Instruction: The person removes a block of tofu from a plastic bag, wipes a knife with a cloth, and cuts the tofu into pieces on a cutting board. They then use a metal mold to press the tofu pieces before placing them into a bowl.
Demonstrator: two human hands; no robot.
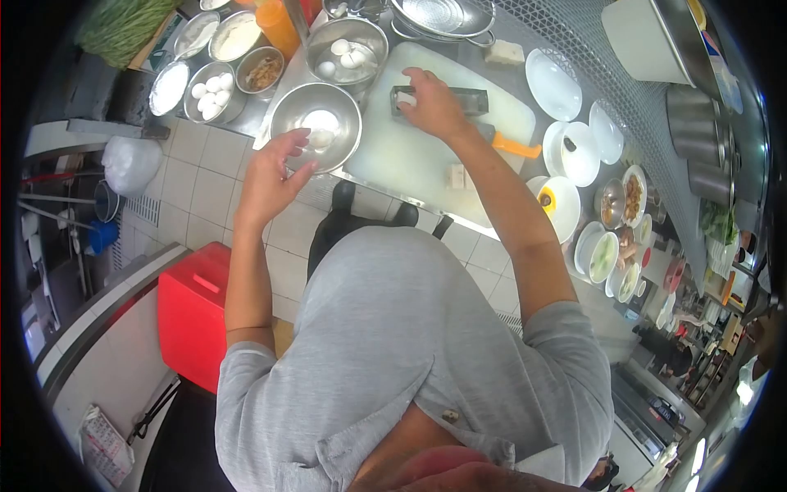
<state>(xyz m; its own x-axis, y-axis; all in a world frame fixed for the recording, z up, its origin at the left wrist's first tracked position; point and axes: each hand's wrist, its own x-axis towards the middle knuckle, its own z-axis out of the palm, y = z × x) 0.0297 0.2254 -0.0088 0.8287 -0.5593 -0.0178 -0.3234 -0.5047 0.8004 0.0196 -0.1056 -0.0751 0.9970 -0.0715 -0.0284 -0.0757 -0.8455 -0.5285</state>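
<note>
My left hand is over the near rim of a steel bowl, its fingers and thumb apart and nothing visible in them. Something pale and rounded lies in the bowl, too bright to make out. On a pale cutting board, my right hand curls over one end of a narrow rectangular metal tool. A small white piece shows between that thumb and forefinger. A knife with an orange handle and whitish blocks lie near my right forearm.
Steel bowls of white eggs and eggs in liquid stand beyond my left hand. A colander sits behind the board. White plates and filled bowls line the right side. A red box is at left.
</note>
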